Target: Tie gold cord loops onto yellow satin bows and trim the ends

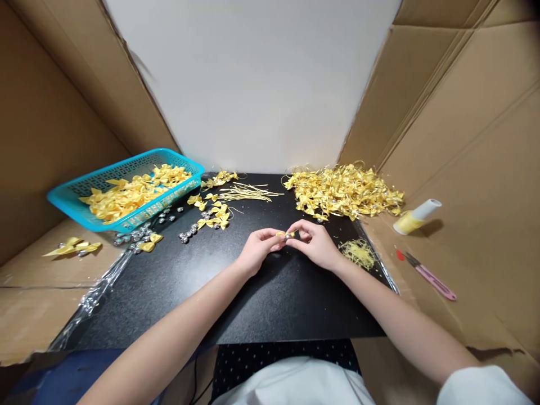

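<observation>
My left hand (258,248) and my right hand (317,243) meet over the middle of the black mat (189,292). Both pinch one small yellow ribbon bow (286,234) between fingertips, with a tiny silver bead at its centre. Several loose yellow bows (215,216) and silver beads (188,233) lie just left of my hands. A small clump of yellow thread scraps (358,252) rests right of my right wrist.
A turquoise basket (76,198) of yellow bows stands at the left. A big heap of bows (343,191) lies at the back right, cut gold strips (244,193) behind centre. A thread spool (415,216) and pink snips (430,277) lie on cardboard at right. Cardboard walls enclose the space.
</observation>
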Motion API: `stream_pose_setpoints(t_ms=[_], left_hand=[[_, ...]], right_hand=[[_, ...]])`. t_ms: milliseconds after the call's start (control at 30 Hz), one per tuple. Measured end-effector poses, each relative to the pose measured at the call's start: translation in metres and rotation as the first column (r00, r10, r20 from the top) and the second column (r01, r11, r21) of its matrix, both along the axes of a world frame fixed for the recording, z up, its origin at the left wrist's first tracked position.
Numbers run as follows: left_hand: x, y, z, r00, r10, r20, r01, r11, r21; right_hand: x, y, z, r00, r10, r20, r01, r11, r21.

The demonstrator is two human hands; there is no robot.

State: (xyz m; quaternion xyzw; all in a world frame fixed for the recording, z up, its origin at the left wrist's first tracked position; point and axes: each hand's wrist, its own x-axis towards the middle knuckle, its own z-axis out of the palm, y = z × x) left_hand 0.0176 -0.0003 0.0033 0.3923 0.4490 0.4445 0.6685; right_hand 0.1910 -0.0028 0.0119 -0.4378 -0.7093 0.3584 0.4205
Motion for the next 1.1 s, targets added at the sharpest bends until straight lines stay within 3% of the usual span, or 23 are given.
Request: stream_pose_setpoints(t_ms=[233,333,400,467,533,600,667,700,767,867,967,1100], left_hand=[[0.000,-0.002,-0.003,0.996,-0.041,0.079,0.047,0.996,-0.072],[0.001,-0.002,-0.005,0.992,-0.080,0.095,0.085,0.995,-0.047],[0.001,-0.001,-0.006,0.992,-0.085,0.094,0.087,0.996,-0.023],[0.000,-0.001,-0.007,0.996,-0.065,0.067,0.064,0.998,0.020],[-0.001,-0.002,-0.006,0.998,-0.066,-0.014,0.067,0.992,0.105],[-0.004,-0.004,-0.005,0.985,-0.083,-0.155,0.119,0.962,0.244],[-0.006,-0.007,-0.003,0.934,-0.063,-0.351,0.221,0.875,0.430],[-0.007,-0.009,-0.003,0.892,-0.034,-0.451,0.294,0.801,0.522],[-0.009,-0.011,-0.003,0.794,0.044,-0.607,0.464,0.601,0.651],[-0.010,-0.011,-0.006,0.686,0.114,-0.718,0.654,0.336,0.678],[-0.010,-0.009,-0.007,0.603,0.172,-0.779,0.752,0.202,0.627],[-0.009,-0.014,-0.001,0.427,0.276,-0.861,0.880,0.092,0.466]], right_hand=[[-0.004,-0.002,-0.018,0.993,-0.115,-0.035,0.117,0.989,0.086],[-0.006,-0.004,-0.020,0.992,-0.119,-0.051,0.122,0.991,0.056],[-0.001,-0.002,-0.014,0.992,-0.074,-0.098,0.071,0.997,-0.039],[0.010,0.007,-0.001,0.967,-0.059,-0.250,0.021,0.988,-0.153],[0.025,0.020,0.015,0.868,-0.138,-0.477,0.033,0.974,-0.222],[0.040,0.037,0.035,0.772,-0.205,-0.601,0.048,0.963,-0.267],[0.051,0.056,0.055,0.724,-0.277,-0.632,0.110,0.951,-0.290],[0.055,0.066,0.064,0.713,-0.312,-0.628,0.138,0.941,-0.310],[0.059,0.085,0.083,0.711,-0.347,-0.611,0.164,0.927,-0.336],[0.059,0.107,0.105,0.729,-0.346,-0.590,0.172,0.928,-0.332],[0.056,0.119,0.117,0.733,-0.360,-0.577,0.187,0.923,-0.338],[0.048,0.127,0.118,0.747,-0.381,-0.546,0.198,0.910,-0.364]])
